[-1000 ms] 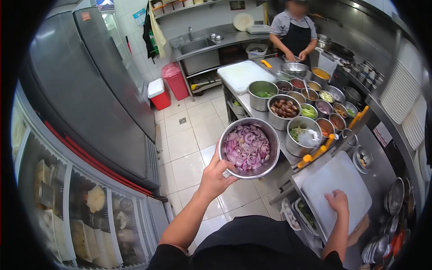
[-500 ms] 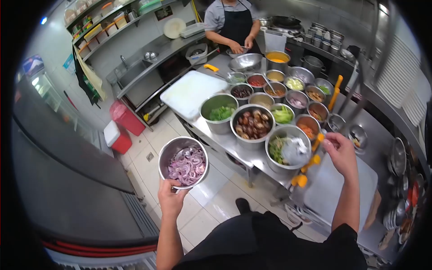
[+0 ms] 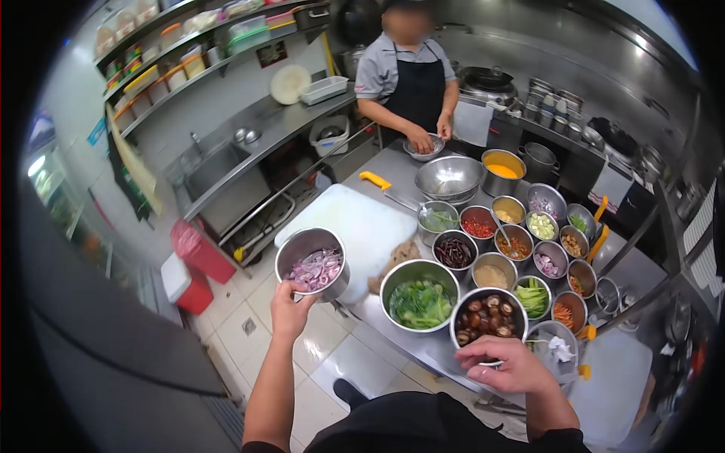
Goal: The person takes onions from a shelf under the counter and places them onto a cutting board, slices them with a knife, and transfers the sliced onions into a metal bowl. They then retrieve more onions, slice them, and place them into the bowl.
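Note:
My left hand (image 3: 293, 311) grips the near side of a steel pot (image 3: 342, 281) and holds it up, away from the table. Sliced red onions (image 3: 316, 269) lie inside it. My right hand (image 3: 513, 368) is over the near rim of a pot of brown mushrooms (image 3: 489, 317), its fingers stretched out and the thumb apart. Whether it touches the rim I cannot tell. Left of the mushrooms stands a pot of chopped greens (image 3: 420, 298). A bowl with a crumpled white wad (image 3: 560, 349) sits to the right, partly behind my hand.
Several steel pots of cut ingredients crowd the steel table, with a pot of orange liquid (image 3: 502, 164) behind. A white cutting board (image 3: 340, 230) and a yellow-handled knife (image 3: 376, 181) lie left. Across the table a person (image 3: 411, 83) works over a bowl.
My right hand has moved left, from beside the yellow handles to the mushroom pot. The view has shifted, showing more of the person opposite. My left hand still holds the onion pot.

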`<state>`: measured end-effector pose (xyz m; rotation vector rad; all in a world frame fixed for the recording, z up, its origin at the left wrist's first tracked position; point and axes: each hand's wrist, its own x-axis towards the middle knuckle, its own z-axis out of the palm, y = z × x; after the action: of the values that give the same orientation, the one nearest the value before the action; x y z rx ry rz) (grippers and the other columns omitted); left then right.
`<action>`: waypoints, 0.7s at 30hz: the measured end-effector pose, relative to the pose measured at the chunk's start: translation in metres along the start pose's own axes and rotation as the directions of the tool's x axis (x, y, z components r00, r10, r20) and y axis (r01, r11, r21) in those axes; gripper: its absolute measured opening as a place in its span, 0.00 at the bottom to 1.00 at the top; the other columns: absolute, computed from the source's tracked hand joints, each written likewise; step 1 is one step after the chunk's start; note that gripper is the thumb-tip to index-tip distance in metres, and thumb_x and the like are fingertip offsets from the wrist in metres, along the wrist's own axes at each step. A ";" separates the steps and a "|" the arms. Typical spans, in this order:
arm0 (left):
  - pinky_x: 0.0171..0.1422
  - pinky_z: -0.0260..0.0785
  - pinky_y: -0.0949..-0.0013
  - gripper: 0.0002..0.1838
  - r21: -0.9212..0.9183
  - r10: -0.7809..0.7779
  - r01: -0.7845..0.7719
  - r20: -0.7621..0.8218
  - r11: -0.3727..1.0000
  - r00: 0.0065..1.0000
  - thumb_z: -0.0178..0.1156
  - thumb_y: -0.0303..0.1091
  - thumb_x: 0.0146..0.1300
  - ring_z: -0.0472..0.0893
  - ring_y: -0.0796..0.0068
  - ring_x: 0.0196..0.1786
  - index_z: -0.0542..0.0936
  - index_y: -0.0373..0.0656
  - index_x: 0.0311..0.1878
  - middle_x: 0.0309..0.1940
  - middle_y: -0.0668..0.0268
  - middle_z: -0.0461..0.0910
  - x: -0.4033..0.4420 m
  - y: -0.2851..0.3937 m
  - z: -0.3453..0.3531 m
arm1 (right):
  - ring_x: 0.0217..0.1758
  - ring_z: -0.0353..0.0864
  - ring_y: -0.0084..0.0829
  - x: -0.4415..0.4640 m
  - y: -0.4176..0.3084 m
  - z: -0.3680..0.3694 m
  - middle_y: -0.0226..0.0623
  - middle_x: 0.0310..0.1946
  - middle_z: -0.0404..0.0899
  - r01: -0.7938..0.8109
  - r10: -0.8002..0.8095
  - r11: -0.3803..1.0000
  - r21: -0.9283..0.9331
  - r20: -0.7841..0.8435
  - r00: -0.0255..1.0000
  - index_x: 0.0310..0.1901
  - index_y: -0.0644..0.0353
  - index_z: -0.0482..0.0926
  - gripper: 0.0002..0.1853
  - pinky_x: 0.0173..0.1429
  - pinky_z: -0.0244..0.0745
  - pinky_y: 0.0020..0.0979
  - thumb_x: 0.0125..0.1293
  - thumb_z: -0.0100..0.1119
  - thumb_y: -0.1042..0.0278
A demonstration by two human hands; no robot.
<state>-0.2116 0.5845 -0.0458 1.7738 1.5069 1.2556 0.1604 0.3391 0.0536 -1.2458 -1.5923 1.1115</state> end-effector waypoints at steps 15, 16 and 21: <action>0.67 0.70 0.61 0.24 -0.190 0.170 -0.072 0.574 0.979 0.801 0.66 0.29 0.66 0.75 0.55 0.67 0.76 0.39 0.65 0.69 0.52 0.70 0.239 -0.108 0.158 | 0.48 0.86 0.45 0.081 0.013 0.244 0.50 0.51 0.83 -0.716 0.614 0.698 -0.012 -0.506 0.606 0.59 0.63 0.81 0.32 0.54 0.80 0.42 0.66 0.67 0.40; 0.70 0.69 0.61 0.27 -0.273 0.236 -0.076 0.620 0.959 0.748 0.66 0.30 0.66 0.74 0.54 0.70 0.75 0.39 0.68 0.71 0.50 0.69 0.217 -0.106 0.149 | 0.49 0.86 0.46 0.077 0.029 0.259 0.51 0.51 0.84 -0.723 0.643 0.685 0.089 -0.541 0.542 0.58 0.64 0.82 0.32 0.54 0.80 0.41 0.66 0.67 0.42; 0.74 0.67 0.55 0.31 -0.188 0.445 -0.643 0.856 0.742 0.263 0.68 0.37 0.66 0.71 0.43 0.74 0.74 0.33 0.69 0.73 0.40 0.68 0.166 -0.132 0.094 | 0.56 0.84 0.53 0.056 0.173 0.344 0.54 0.49 0.86 -0.837 0.758 0.473 0.275 -0.611 0.228 0.57 0.67 0.82 0.33 0.60 0.78 0.45 0.68 0.62 0.40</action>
<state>-0.2005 0.7948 -0.1440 2.6115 0.3659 0.1865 -0.1297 0.3614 -0.2050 -2.3665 -0.3263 0.9104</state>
